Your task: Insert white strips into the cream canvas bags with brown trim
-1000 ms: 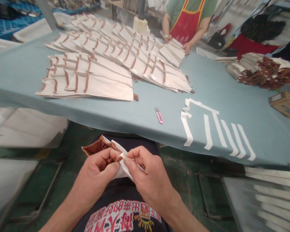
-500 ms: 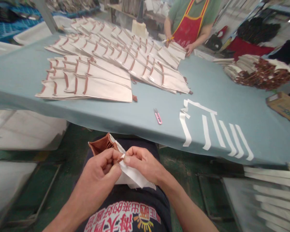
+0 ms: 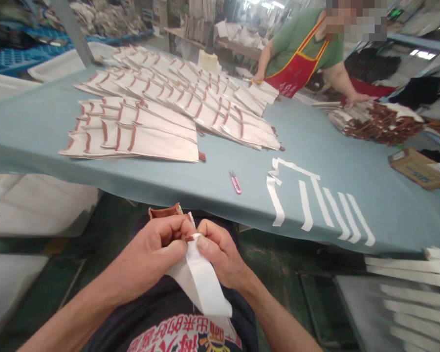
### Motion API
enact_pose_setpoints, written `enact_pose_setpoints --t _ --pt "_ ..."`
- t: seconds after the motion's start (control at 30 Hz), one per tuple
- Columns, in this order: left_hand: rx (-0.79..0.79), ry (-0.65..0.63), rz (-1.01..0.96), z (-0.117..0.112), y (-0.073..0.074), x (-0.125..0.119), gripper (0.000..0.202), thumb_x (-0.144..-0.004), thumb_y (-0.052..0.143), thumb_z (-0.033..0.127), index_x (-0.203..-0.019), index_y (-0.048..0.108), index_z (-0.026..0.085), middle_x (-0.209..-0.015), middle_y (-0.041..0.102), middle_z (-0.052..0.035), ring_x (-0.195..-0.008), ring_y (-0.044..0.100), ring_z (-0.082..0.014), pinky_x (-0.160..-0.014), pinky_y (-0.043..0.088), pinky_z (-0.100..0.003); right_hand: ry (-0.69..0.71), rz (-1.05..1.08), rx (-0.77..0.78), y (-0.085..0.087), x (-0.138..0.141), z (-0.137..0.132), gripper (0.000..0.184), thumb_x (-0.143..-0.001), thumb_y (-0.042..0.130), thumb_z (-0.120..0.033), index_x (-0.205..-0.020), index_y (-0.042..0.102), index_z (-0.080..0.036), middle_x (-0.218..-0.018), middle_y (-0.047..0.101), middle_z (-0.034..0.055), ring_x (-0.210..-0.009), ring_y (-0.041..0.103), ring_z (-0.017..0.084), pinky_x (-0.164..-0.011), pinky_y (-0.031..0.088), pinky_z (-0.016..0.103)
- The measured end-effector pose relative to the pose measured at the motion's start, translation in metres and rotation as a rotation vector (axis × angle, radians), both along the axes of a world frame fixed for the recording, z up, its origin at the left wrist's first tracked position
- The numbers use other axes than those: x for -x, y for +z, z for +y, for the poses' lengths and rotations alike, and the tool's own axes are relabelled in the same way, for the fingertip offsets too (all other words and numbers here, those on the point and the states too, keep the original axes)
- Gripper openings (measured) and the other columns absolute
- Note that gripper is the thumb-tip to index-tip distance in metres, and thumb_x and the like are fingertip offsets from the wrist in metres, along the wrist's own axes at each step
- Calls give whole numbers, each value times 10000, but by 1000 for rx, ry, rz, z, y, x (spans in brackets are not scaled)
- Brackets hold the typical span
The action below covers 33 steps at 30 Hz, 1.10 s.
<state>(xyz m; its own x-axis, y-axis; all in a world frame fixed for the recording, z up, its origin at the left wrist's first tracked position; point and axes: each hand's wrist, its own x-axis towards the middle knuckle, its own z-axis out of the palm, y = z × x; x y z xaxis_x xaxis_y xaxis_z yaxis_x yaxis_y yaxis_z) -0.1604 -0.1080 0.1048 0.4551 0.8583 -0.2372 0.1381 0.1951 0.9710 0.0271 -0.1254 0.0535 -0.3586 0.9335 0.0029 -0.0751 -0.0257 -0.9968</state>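
Observation:
Over my lap, my left hand (image 3: 152,249) is closed in a pinch on the brown-trimmed edge of a cream cloth bag (image 3: 181,281), whose brown lining (image 3: 165,211) shows beyond the knuckles. Close beside it, my right hand (image 3: 222,252) pinches the upper end of a white cloth strip (image 3: 207,286) against that edge. The strip hangs down in front of my apron. The fingertips nearly touch, and a small brown bit shows between them. How strip and bag are joined is hidden by the fingers.
On the blue-covered table (image 3: 220,195) lie pink thread snips (image 3: 236,183), several loose white strips (image 3: 305,205) and rows of cream bags (image 3: 165,142). Across it, a co-worker (image 3: 297,58) reaches to a brown-edged bundle (image 3: 366,122). A cardboard box (image 3: 414,168) sits at right.
My hands have shifted slightly right, still pinching together. The white strip now hangs lower and more openly. The co-worker has leaned right, one hand now on the bundle. The view has shifted slightly.

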Motion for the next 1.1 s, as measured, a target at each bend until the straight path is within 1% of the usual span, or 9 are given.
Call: enact_pose_setpoints --t 0.13,0.27,0.4,0.5,0.57,0.67,0.8,1.0,1.1 --pt "-81 -82 46 4 21 -1 220 -884 621 371 -781 695 192 -770 624 20 -671 541 -144 -580 445 -213 -50 -167 -175 13 -15 8 323 -1088 537 -376 -798 541 -235 -652 518 -63 -588 458 128 -584 361 258" --pt "-197 -146 89 5 34 3 205 -956 591 275 -850 757 219 -828 705 30 -727 609 -140 -613 475 -182 -276 -209 -376 38 -27 12 92 -1046 624 -293 -1016 670 -220 -870 750 1 -785 703 170 -756 549 282" --pt "-255 -227 131 3 37 14 241 -988 561 218 -918 789 256 -855 766 62 -727 666 -126 -615 502 -156 -42 -338 -644 67 -25 19 406 -951 739 -346 -1326 664 -209 -1294 800 112 -1188 756 253 -1051 584 390" --pt "-371 -215 203 1 39 21 256 -1010 566 231 -945 809 278 -893 810 86 -776 719 -117 -676 527 -140 97 -430 -758 74 -19 26 374 -958 750 -434 -1251 692 -208 -1085 822 74 -971 763 233 -929 582 367" --pt "-459 -186 247 -1 42 23 269 -1009 561 218 -920 807 279 -883 826 99 -767 736 -101 -705 528 -131 147 -501 -769 73 -15 30 227 -958 756 -435 -1022 705 -222 -836 766 1 -733 686 181 -760 511 313" --pt "-556 -139 277 -4 46 22 286 -960 526 160 -834 763 260 -759 785 105 -626 697 -73 -613 497 -118 221 -560 -745 71 -14 32 293 -962 744 -363 -761 577 -230 -651 632 -54 -587 563 127 -618 362 286" --pt "-709 -83 358 -6 47 20 250 -905 513 119 -807 697 256 -659 713 116 -513 644 -52 -512 438 -108 266 -611 -719 73 -14 30 316 -1002 701 -297 -741 536 -229 -667 652 -43 -613 587 124 -621 360 277" --pt "-802 -95 463 -7 31 29 225 -995 512 124 -986 663 289 -749 729 112 -535 683 -67 -571 498 -105 181 -841 -806 72 -10 25 267 -1015 624 -241 -753 581 -224 -696 723 11 -608 614 164 -601 305 339" --pt "-825 -97 471 -9 27 31 209 -1004 528 124 -990 646 297 -750 730 100 -528 683 -89 -611 543 -134 133 -737 -768 68 -8 24 226 -968 596 -202 -744 578 -224 -682 706 3 -599 591 155 -603 322 326"
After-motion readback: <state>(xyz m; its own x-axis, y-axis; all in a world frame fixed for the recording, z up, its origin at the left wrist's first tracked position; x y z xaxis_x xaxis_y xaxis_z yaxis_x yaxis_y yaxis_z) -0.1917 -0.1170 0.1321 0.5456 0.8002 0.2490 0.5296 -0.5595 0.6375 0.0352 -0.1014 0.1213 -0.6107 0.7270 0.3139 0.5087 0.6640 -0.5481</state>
